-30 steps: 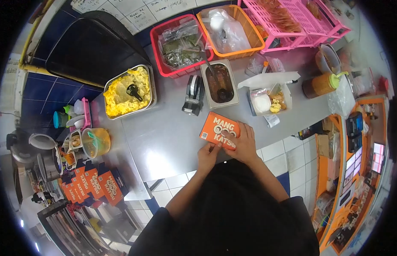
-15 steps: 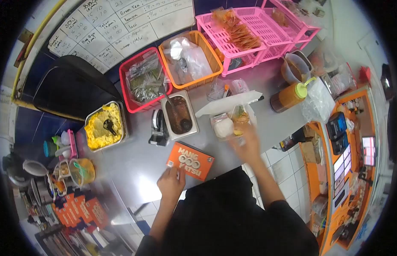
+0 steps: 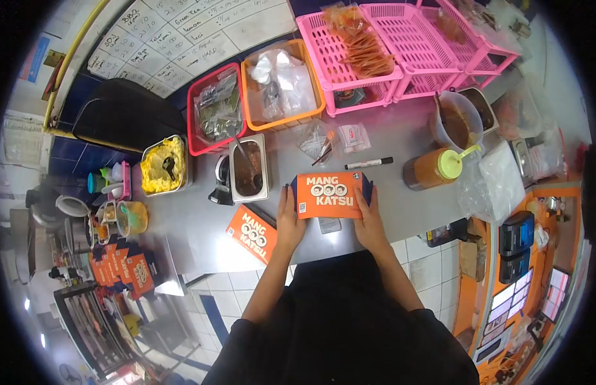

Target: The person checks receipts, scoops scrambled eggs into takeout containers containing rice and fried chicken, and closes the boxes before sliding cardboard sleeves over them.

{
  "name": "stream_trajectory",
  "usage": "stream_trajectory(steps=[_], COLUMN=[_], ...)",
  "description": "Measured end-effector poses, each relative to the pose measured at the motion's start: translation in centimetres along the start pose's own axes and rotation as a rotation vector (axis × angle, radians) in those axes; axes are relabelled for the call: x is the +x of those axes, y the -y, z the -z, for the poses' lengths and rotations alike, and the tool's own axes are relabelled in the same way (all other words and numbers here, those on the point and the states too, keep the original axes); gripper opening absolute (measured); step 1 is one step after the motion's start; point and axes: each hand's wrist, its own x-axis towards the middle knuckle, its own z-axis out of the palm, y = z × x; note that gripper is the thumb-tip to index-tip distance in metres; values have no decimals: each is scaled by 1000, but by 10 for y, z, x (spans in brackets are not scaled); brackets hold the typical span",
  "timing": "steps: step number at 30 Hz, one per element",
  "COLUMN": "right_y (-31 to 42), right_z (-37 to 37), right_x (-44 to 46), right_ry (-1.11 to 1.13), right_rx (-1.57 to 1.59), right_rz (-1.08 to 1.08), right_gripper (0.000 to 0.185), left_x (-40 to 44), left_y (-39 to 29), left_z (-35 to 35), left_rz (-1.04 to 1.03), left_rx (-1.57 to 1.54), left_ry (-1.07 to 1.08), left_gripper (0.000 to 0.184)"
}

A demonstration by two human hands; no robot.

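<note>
An orange food box (image 3: 330, 196) with its lid closed is held level between both palms above the steel counter. My left hand (image 3: 290, 221) grips its left side, and my right hand (image 3: 368, 221) grips its right side. Left of them a second orange box (image 3: 251, 235) lies on the counter at a slant. A small paper label (image 3: 330, 225) shows just below the held box. Behind it lies a black marker (image 3: 368, 163). The metal pan of dark sauce (image 3: 249, 168) with a ladle stands behind my left hand.
A tray of yellow food (image 3: 164, 165), a red basket (image 3: 194, 125), an orange basket (image 3: 249, 96) and pink racks (image 3: 400, 74) line the back. At right are a sauce bottle (image 3: 432, 168) and a jug (image 3: 455, 122). Stacked orange boxes (image 3: 121, 269) sit at lower left.
The open food box at right is now closed and held in front of me. My left hand has left the other orange box, which lies on the counter. My right hand has come back toward the middle.
</note>
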Motion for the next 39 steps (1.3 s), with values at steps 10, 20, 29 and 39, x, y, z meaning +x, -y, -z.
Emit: stream_trajectory(steps=[10,20,29,39], right_y=[25,-15,8,54], right_z=[63,46,33,50], right_x=[51,44,66,103], right_ry=[260,260,293,756], right_rx=[94,565,-507,-678], right_rz=[-199,-400,-272,573], right_gripper=[53,46,48,93], left_x=[17,26,39,84], left_y=[-42,0,12,-47], left_z=[22,31,13,45], left_rz=[586,871,279,-331], left_rx=[-107,-833,195,509], left_ry=[76,340,615,907], left_gripper=[44,51,50,109])
